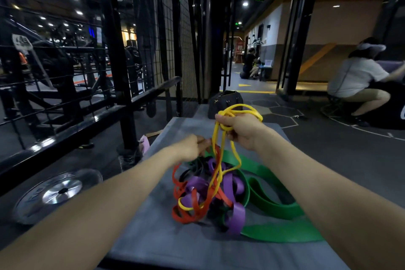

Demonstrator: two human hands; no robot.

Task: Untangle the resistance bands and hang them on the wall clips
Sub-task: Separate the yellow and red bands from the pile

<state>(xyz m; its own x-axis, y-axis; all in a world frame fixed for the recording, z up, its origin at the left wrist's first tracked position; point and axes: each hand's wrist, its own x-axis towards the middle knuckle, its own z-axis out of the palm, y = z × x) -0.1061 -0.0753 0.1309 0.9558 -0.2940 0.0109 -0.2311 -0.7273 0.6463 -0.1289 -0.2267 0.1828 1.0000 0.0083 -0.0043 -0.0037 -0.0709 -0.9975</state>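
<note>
A tangle of resistance bands lies on a grey padded bench [153,226]. It holds a wide green band [269,206], a purple band [237,217], a red band [186,215], a black band [197,166] and a thin yellow band [221,160]. My right hand [238,129] is raised above the pile and shut on bunched loops of the yellow band. Its strands run down into the tangle. My left hand [192,147] is lower and to the left, pinching the red band where it meets the yellow strands. No wall clips are visible.
A black metal grid rack [140,35] and rail stand to the left. A weight plate [59,190] lies on the floor at lower left. A dark bag [223,98] sits at the bench's far end. A person [359,81] crouches at right; others are far down the corridor.
</note>
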